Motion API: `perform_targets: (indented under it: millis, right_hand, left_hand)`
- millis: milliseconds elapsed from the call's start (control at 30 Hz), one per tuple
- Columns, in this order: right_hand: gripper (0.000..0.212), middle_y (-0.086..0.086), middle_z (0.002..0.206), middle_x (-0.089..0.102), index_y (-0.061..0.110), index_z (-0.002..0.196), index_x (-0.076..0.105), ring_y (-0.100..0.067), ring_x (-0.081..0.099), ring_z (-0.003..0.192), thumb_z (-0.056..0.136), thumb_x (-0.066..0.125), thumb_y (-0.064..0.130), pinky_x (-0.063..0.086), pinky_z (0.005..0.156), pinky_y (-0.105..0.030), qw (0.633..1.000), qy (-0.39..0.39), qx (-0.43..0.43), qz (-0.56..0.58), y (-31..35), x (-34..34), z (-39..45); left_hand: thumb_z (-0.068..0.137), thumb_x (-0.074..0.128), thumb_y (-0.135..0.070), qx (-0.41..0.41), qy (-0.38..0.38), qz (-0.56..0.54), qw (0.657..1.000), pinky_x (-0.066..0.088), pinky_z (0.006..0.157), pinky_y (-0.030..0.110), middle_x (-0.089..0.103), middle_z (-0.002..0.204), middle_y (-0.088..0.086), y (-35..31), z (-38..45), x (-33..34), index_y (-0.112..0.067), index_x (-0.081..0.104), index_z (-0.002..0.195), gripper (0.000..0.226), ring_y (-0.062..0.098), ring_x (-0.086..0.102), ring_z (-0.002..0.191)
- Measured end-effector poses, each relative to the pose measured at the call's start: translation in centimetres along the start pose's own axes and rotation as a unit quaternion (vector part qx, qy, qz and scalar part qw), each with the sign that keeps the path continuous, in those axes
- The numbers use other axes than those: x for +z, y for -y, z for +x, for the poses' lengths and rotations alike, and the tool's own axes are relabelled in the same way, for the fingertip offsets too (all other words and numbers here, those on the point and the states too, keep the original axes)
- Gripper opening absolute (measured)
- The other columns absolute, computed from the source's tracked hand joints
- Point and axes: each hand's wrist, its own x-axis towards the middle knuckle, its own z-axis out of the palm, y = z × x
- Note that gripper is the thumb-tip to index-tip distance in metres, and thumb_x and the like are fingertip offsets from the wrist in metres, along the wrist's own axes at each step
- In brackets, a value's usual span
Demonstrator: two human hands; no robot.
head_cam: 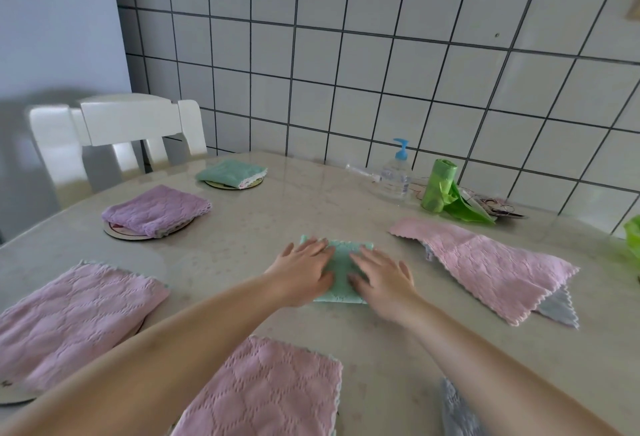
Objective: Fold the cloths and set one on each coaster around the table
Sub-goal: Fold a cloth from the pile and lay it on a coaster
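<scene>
Both hands, the left hand point(304, 271) and right hand point(381, 280), lie spread flat on the mint cloth point(341, 271) at mid-desk point(277, 214), gripping nothing. Smoothing outward with even pressure should set crisp, square creases.

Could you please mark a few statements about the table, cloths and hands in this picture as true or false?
1. Both hands, left hand and right hand, press flat on the green cloth. True.
2. The purple cloth lies on a coaster. True.
3. The pump bottle has a red top. False: it is blue.
4. The green bag roll lies flat in the table's middle. False: it stands upright by the tiled wall.
5. A white chair stands at the table. True.
</scene>
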Motion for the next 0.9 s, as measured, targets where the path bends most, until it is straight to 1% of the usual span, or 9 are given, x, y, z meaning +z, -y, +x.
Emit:
perform_targets:
  millis: [100, 267, 367, 433, 533, 600, 667, 767, 900]
  right_hand:
    - [0.056, 0.012, 0.158, 0.001, 0.034, 0.148, 0.013, -0.012, -0.003, 0.145, 0.096, 0.021, 0.054, -0.005, 0.114, -0.053, 0.996, 0.075, 0.023, -0.048, -0.2, 0.6, 0.1]
    - [0.061, 0.012, 0.158, -0.002, 0.033, 0.149, 0.004, -0.014, -0.004, 0.145, 0.094, 0.014, 0.058, -0.005, 0.114, -0.054, 0.990, 0.096, 0.075, -0.066, -2.2, 0.1, -0.1]
    - [0.060, 0.011, 0.158, 0.003, 0.030, 0.149, 0.012, -0.014, -0.001, 0.145, 0.095, 0.015, 0.057, -0.003, 0.115, -0.054, 0.990, 0.085, 0.095, -0.055, -2.9, -0.1, -0.7]
    - [0.054, 0.008, 0.157, 0.013, 0.027, 0.144, 0.029, -0.015, 0.006, 0.145, 0.097, 0.020, 0.052, 0.001, 0.114, -0.053, 0.993, 0.049, 0.095, -0.048, -3.4, -0.4, -1.4]
    - [0.040, 0.005, 0.147, 0.037, 0.027, 0.127, 0.053, -0.017, 0.026, 0.138, 0.097, 0.033, 0.043, 0.017, 0.114, -0.046, 0.995, -0.012, 0.098, -0.021, -4.1, -0.9, -2.3]
    - [0.035, -0.001, 0.117, 0.059, 0.023, 0.095, 0.069, -0.021, 0.047, 0.118, 0.095, 0.040, 0.043, 0.036, 0.101, -0.040, 0.993, -0.054, 0.101, 0.030, -4.1, -1.0, -2.2]
    - [0.045, 0.001, 0.075, 0.058, 0.019, 0.060, 0.059, -0.014, 0.053, 0.080, 0.092, 0.045, 0.047, 0.045, 0.074, -0.032, 0.988, -0.061, 0.112, 0.090, -3.5, -1.2, -1.3]
    - [0.037, 0.002, 0.057, 0.050, 0.017, 0.065, 0.056, -0.011, 0.042, 0.052, 0.087, 0.054, 0.047, 0.029, 0.051, -0.028, 0.979, 0.013, 0.138, 0.148, -2.5, -1.5, 1.1]
    - [0.028, 0.007, 0.065, 0.048, 0.020, 0.067, 0.048, -0.010, 0.045, 0.060, 0.083, 0.064, 0.037, 0.026, 0.049, -0.024, 0.983, 0.053, 0.094, 0.149, -2.2, -1.5, 3.5]
  left_hand:
    - [0.095, 0.022, -0.050, -0.052, 0.081, 0.003, 0.995, -0.003, 0.116, 0.050, -0.006, 0.158, -0.003, 0.3, 0.6, 0.8, -0.017, -0.002, 0.149, 0.067, 0.012, -0.010, 0.144]
    - [0.091, 0.018, -0.062, -0.080, 0.088, -0.001, 0.993, -0.005, 0.116, 0.050, -0.013, 0.157, -0.004, 1.2, 0.5, 0.8, -0.018, -0.007, 0.148, 0.076, 0.011, -0.013, 0.143]
    - [0.090, 0.019, -0.065, -0.082, 0.085, -0.006, 0.993, -0.003, 0.117, 0.048, -0.010, 0.157, -0.003, 1.6, 0.3, 0.7, -0.018, -0.005, 0.149, 0.079, 0.012, -0.009, 0.144]
    - [0.089, 0.024, -0.066, -0.086, 0.045, -0.021, 0.995, 0.006, 0.117, 0.046, 0.003, 0.158, 0.001, 2.3, -0.1, 0.7, -0.018, 0.005, 0.149, 0.080, 0.017, 0.004, 0.145]
    - [0.087, 0.040, -0.061, -0.107, -0.068, -0.061, 0.990, 0.033, 0.105, 0.042, 0.044, 0.141, 0.005, 3.6, -1.3, 0.3, -0.022, 0.033, 0.140, 0.066, 0.026, 0.038, 0.130]
    - [0.087, 0.048, -0.054, -0.115, -0.099, -0.078, 0.985, 0.038, 0.099, 0.040, 0.054, 0.128, 0.002, 4.0, -1.8, 0.1, -0.023, 0.042, 0.134, 0.057, 0.025, 0.046, 0.121]
    - [0.087, 0.055, -0.047, -0.122, -0.090, -0.131, 0.980, 0.042, 0.096, 0.038, 0.057, 0.122, 0.001, 4.0, -1.5, -0.1, -0.022, 0.044, 0.133, 0.054, 0.022, 0.052, 0.113]
    - [0.085, 0.063, -0.034, -0.128, -0.056, -0.237, 0.962, 0.046, 0.089, 0.031, 0.058, 0.103, -0.004, 4.2, 0.3, -0.4, -0.019, 0.050, 0.128, 0.047, 0.017, 0.058, 0.094]
    - [0.079, 0.071, -0.017, -0.091, -0.046, -0.314, 0.944, 0.050, 0.084, 0.031, 0.054, 0.093, -0.003, 4.6, 1.9, -0.1, -0.023, 0.058, 0.115, 0.039, 0.015, 0.057, 0.079]
